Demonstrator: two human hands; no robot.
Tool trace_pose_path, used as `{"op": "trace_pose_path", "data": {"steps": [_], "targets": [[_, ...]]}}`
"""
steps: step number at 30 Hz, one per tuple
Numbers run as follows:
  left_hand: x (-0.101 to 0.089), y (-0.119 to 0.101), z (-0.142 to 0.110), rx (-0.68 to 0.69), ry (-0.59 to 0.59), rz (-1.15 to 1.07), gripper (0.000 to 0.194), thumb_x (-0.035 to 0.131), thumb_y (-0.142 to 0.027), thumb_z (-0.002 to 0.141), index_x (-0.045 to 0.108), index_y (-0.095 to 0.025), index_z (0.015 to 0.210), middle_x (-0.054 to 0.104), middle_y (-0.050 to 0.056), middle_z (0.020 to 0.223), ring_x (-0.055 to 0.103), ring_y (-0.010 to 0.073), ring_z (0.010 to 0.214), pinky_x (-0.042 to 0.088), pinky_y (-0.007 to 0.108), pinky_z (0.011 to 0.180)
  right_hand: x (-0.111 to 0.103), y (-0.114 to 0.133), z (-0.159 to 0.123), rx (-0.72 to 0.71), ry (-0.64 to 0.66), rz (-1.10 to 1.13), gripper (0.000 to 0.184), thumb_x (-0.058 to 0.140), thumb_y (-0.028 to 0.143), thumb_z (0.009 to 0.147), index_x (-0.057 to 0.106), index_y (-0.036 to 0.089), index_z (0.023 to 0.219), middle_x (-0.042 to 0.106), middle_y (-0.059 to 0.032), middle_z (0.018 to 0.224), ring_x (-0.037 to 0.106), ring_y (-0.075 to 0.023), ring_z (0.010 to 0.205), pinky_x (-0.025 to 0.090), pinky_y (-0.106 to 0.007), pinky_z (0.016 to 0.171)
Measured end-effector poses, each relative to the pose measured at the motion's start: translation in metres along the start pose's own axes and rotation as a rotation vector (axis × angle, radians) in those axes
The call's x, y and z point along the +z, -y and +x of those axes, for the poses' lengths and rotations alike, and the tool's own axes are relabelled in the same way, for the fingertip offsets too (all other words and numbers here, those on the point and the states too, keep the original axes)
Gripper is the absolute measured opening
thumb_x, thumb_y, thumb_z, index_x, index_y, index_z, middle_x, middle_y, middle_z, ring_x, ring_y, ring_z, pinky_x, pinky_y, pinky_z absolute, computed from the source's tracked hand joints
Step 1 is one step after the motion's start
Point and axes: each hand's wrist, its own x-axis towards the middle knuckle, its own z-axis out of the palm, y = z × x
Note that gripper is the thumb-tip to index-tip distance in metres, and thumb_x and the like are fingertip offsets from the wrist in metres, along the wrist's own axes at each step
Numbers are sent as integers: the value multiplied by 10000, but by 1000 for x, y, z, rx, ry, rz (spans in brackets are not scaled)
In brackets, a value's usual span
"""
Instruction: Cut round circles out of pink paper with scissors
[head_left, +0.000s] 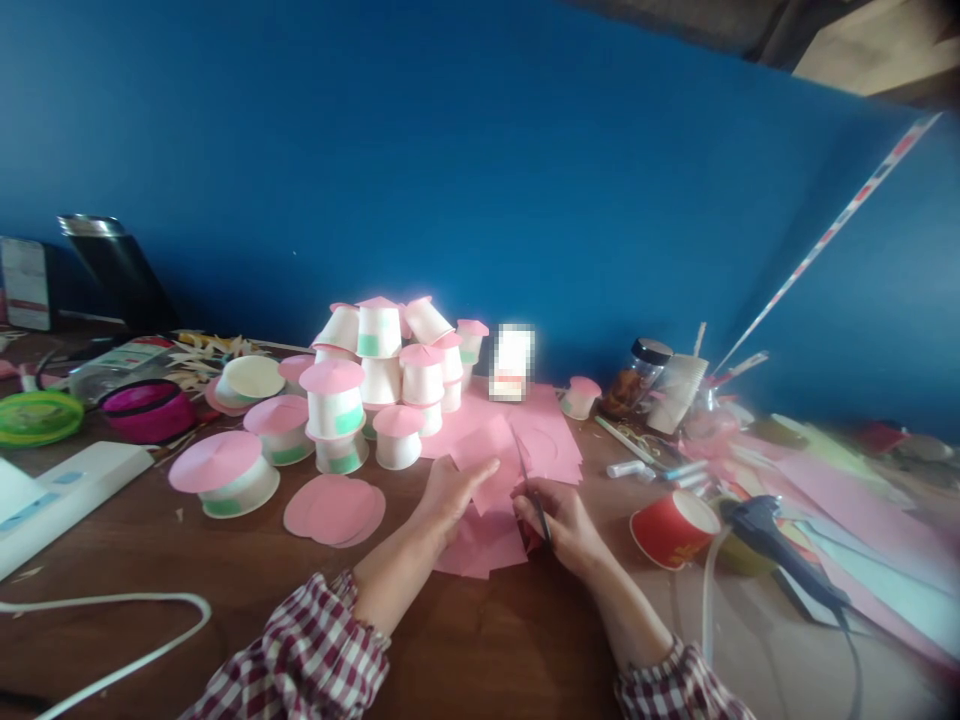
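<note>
My left hand (pixel 455 495) grips a piece of pink paper (pixel 487 455), thumb on top. In my right hand (pixel 559 515) is a pair of scissors (pixel 538 510), their blades pointing up and away at the paper's right edge. More pink sheets (pixel 487 545) lie on the table beneath both hands and behind them. Left of my left hand sits a small stack of pink paper circles (pixel 334 510). Behind that stand several upturned paper cups with pink paper tops (pixel 334 395), some stacked on one another.
A red paper cup (pixel 675 530) and a glue gun (pixel 787 550) lie right of my hand, near loose coloured sheets (pixel 862 490). At the left are a power strip (pixel 82 500), a white cable (pixel 150 598) and a magenta round container (pixel 146 410). A blue wall (pixel 480 170) rises behind.
</note>
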Motion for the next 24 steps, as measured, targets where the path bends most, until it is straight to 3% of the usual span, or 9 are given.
{"op": "trace_pose_path", "data": {"steps": [11, 24], "targets": [[0, -2, -1, -28, -10, -2, 506, 771, -436, 583, 668, -77, 925, 699, 136, 768, 662, 262, 663, 508, 321, 535, 0, 0, 0, -2, -6, -14, 295, 630, 421, 796, 588, 133, 845, 495, 40, 542, 444, -75, 406, 407, -198, 376], [0, -3, 1, -34, -39, 47, 402, 760, -437, 587, 661, -102, 786, 679, 113, 678, 644, 242, 596, 477, 293, 463, -3, -3, 0, -20, 4, -62, 270, 617, 403, 811, 595, 135, 836, 491, 42, 531, 451, -80, 409, 415, -204, 387]]}}
